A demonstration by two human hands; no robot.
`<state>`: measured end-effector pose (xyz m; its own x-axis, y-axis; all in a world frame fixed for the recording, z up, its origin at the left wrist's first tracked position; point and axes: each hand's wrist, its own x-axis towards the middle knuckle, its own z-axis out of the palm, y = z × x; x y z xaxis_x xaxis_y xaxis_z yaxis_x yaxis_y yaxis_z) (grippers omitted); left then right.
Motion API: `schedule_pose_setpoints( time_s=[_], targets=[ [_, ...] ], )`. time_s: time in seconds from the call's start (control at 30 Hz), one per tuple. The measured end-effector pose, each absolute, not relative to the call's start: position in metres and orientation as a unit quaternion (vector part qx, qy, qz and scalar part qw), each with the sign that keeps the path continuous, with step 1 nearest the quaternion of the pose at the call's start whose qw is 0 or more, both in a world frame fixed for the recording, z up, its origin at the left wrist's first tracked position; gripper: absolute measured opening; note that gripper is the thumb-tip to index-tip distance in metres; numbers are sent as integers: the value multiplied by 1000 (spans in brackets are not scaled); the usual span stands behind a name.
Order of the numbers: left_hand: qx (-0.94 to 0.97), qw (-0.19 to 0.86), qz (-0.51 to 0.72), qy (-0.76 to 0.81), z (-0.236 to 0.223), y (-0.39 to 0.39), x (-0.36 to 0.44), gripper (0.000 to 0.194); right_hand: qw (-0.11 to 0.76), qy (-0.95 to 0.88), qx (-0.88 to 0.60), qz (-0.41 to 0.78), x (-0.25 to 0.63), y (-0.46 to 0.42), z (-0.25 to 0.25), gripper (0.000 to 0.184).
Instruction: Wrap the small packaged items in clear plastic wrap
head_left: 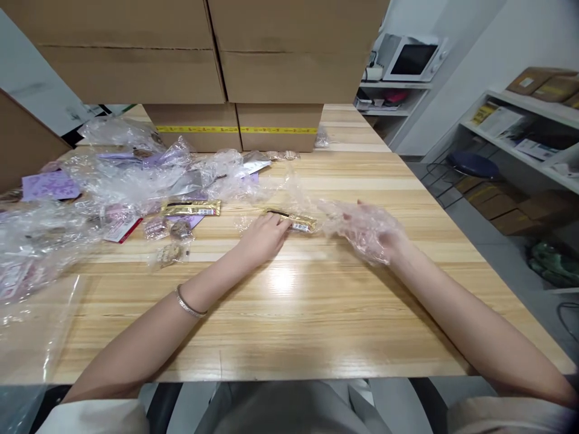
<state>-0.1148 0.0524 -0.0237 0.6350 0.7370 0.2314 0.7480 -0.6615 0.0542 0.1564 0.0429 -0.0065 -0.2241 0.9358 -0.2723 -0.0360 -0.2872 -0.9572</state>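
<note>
My left hand [265,236] lies on the table with its fingers bent over a long gold foil packet [304,226], gripping it; the packet has a white barcode label. My right hand [388,240] has a crumpled clear plastic bag [357,226] gathered in its fingers, raised a little above the tabletop. The bag's thin film partly veils those fingers. To the left of my left hand rests another gold packet [192,208], and nearer to me are small wrapped pieces [169,255].
A heap of clear plastic wrapping [136,181] with purple cards [50,185] spreads over the table's left side. Large cardboard boxes [194,72] are stacked at the back. Beyond the right table edge stand a white shelf [534,160], a microwave [412,59] and a stool [471,164].
</note>
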Motion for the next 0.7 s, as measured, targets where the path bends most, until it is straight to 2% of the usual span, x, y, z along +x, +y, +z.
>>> schedule_pose_setpoints(
  time_s=[0.03, 0.1, 0.17, 0.23, 0.3, 0.33, 0.4, 0.47, 0.53, 0.6, 0.7],
  targets=[
    [-908, 45, -109, -402, -23, 53, -115, 22, 378, -458, -527, 608, 161, 47, -6, 47],
    [-925, 68, -100, -360, -22, 55, -116, 19, 345, -468, -607, 542, 171, 54, -6, 40],
    [-941, 40, -101, -321, -21, 58, -116, 19, 317, -511, -679, 421, 183, 59, -5, 37],
    [-941, -18, -106, -320, -20, 61, -115, 20, 339, -562, -705, 269, 190, 56, 3, 44],
    [-925, -67, -110, -359, -19, 62, -111, 22, 364, -621, -671, 176, 187, 44, 16, 53],
    [-915, -78, -111, -379, -18, 61, -109, 27, 365, -655, -638, 177, 180, 35, 22, 57],
    [-904, -75, -111, -407, -16, 58, -105, 33, 312, -737, -569, 191, 161, 14, 30, 64],
    [-904, -59, -99, -412, -14, 52, -102, 34, 237, -801, -533, 136, 138, -4, 30, 82],
    [-910, -54, -78, -403, -12, 47, -103, 31, 209, -807, -545, 85, 124, -11, 28, 74],
    [-912, -63, -53, -401, -9, 41, -109, 28, 205, -775, -594, 67, 126, -6, 28, 53],
    [-918, -73, -24, -389, -3, 35, -130, 25, 215, -695, -662, 179, 154, 22, 39, 35]
  ],
)
